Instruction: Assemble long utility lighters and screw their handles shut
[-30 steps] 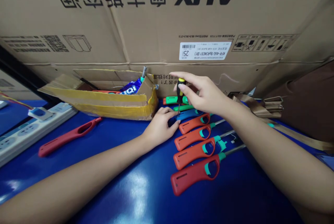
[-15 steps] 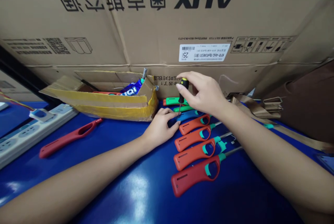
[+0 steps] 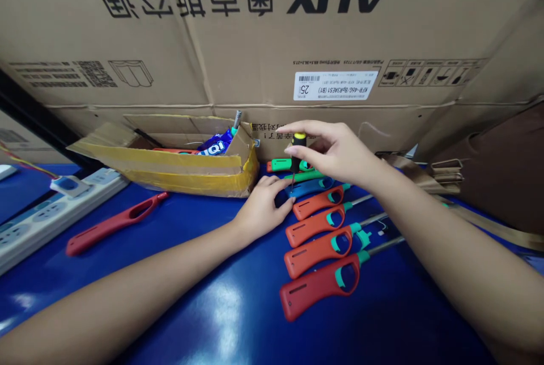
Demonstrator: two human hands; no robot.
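My right hand [image 3: 335, 152] pinches a small screwdriver [image 3: 297, 155] with a black and yellow handle, held upright. Its tip rests on the butt end of a blue long-nosed lighter [image 3: 309, 186]. My left hand [image 3: 260, 206] lies curled on the blue table, fingertips pressed against that lighter's end. The blue lighter lies in a row with two green lighters [image 3: 284, 165] behind it and several red lighters [image 3: 317, 280] with teal triggers in front.
A shallow cardboard tray [image 3: 178, 169] with yellow tape holds a blue wrapper and a tool, left of the hands. One red lighter shell [image 3: 114, 223] lies alone at left. A white power strip [image 3: 46, 212] runs along the left edge. A big AUX carton [image 3: 272, 42] walls the back.
My right hand's fingers have shifted on the screwdriver handle, as in turning it. The left hand and the lighters have stayed put.
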